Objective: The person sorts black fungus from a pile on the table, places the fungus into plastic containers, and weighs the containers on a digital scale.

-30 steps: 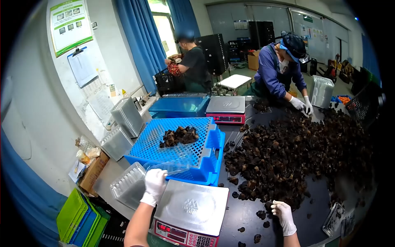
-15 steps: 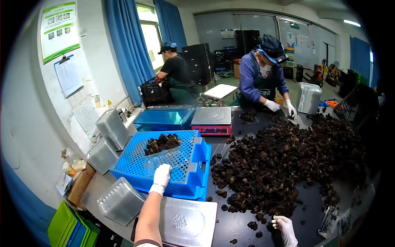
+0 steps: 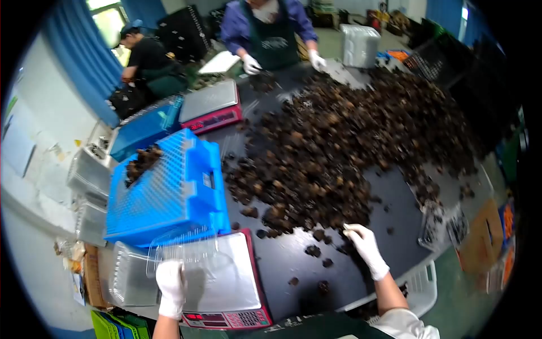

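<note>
My left hand (image 3: 171,285), in a white glove, grips a clear plastic tray (image 3: 183,248). The tray is above the metal plate of a red-edged scale (image 3: 223,271). My right hand (image 3: 364,248), also gloved, is at the near edge of a big heap of dark wood ear mushrooms (image 3: 316,164). Its fingers are drawn together beside a few pieces, and what they hold, if anything, is hidden. To the left, an upturned blue crate (image 3: 152,192) carries a small pile of mushrooms (image 3: 144,163).
Stacked clear trays (image 3: 132,277) stand left of the scale. Across the table, a co-worker's gloved hands (image 3: 251,65) are near another scale (image 3: 209,104) and some mushrooms. More clear packs (image 3: 432,226) lie at right, near a cardboard box (image 3: 480,237). Another person sits at back left.
My left hand has moved from over the blue crate back to the near scale, with the clear tray. My right hand has reached forward to the heap's edge. The view has turned right and down.
</note>
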`<state>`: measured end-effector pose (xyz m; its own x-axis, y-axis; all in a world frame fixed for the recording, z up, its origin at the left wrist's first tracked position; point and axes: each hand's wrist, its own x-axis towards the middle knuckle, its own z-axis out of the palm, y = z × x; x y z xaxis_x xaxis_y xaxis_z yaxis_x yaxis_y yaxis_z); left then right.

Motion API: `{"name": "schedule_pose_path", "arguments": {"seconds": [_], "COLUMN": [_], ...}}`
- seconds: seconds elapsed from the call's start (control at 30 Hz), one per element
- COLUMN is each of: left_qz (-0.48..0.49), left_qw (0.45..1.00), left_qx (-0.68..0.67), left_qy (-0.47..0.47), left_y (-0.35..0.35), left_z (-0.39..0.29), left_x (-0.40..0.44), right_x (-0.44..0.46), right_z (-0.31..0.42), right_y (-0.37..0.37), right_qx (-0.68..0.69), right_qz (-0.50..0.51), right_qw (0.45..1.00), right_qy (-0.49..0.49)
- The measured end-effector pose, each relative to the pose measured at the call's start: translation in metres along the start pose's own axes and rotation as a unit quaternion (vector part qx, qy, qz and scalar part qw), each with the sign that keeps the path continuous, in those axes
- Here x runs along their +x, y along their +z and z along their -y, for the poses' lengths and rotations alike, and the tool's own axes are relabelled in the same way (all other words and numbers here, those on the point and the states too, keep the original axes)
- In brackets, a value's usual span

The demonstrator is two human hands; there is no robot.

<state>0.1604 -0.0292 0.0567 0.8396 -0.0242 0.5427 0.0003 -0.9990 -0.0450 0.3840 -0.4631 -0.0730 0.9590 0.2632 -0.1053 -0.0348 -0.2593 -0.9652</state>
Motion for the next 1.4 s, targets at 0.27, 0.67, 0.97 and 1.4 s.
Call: {"name": "schedule_pose_path", "arguments": {"seconds": [0.27,0.67,0.97,1.4], "left_qz": [0.206,0.175,0.232,0.170], "left_qw": [0.970,0.927,0.941,0.891], "left_qx": [-0.085,-0.306,-0.244,-0.407], "left_qy": [-0.095,-0.131,-0.021,-0.104], "left_y": [-0.006,0.047,0.206,0.132], "left_z": [-0.067,-0.224,-0.250,-0.233], "left_x": [-0.094,-0.002,0.065,-0.023], "right_x": [0.040,-0.025,-0.005,-0.060], "right_z": [0.001,0.006,-0.036,-0.014], "right_y": [0.057,-0.002,-0.014,0.000], "right_qx": [-0.388,-0.285,-0.408,-0.189], "right_qz": [-0.080,0.188,-0.023,0.018], "right_qw": [0.878,0.901,0.890,0.931], "right_qy": [-0.270,-0.266,-0.201,-0.312]}}
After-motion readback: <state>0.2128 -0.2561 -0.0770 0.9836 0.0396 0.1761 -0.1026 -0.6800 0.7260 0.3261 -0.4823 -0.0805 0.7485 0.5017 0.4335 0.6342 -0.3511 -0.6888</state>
